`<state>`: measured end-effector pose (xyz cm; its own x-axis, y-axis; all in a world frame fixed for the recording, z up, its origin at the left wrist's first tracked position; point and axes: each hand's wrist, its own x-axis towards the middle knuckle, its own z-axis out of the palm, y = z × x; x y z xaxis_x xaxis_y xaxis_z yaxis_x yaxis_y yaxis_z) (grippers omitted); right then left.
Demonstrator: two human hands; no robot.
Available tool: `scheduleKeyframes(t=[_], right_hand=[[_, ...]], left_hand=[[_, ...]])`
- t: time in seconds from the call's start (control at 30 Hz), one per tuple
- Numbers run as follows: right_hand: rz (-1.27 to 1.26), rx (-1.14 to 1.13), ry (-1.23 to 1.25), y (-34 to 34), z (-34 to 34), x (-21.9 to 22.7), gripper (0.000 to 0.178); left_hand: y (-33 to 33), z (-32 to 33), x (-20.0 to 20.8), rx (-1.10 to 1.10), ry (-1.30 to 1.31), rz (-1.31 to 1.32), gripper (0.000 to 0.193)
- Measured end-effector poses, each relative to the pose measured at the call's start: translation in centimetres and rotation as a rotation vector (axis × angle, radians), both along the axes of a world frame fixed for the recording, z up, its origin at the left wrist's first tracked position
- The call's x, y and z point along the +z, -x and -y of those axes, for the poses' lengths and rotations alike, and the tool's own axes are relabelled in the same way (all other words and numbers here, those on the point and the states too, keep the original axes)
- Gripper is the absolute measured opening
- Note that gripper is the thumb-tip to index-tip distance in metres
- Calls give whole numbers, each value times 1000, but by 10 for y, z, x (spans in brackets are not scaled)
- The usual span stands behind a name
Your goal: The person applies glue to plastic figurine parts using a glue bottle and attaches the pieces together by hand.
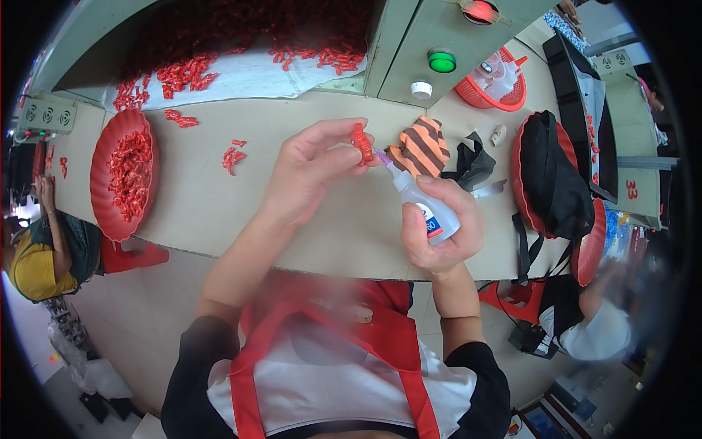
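Between thumb and fingers my left hand (pixel 318 164) pinches a small red plastic figure (pixel 360 143), held up over the middle of the table. My right hand (pixel 450 227) wraps round a translucent squeeze bottle (pixel 426 203) with a blue, white and red label. The bottle's thin purple nozzle (pixel 385 158) points up and left, its tip at or very close to the figure; whether they touch I cannot tell. Left of my hands a few loose red figures (pixel 232 158) lie on the table. A red scalloped tray (pixel 102 172) farther left holds a heap of them.
A machine opening (pixel 241 84) with many red pieces on white cloth is at the back, beside a panel with a green button (pixel 442 61). To the right are an orange-and-brown striped cloth (pixel 423 148), a red basket (pixel 521 95) and a black bag (pixel 552 175). People sit on both sides.
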<state>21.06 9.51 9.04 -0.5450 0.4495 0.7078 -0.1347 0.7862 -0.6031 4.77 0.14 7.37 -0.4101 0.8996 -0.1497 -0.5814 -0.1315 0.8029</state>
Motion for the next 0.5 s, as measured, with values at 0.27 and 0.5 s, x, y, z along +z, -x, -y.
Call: scheduleKeyframes(t=[0.27,0.5], right_hand=[[2,1,6,3,-2,1,29],[24,9,48,0,0,2,28]], left_hand=[[0,0,0,4,17,-3,33],[-1,1,-1,9,16,-5,33]])
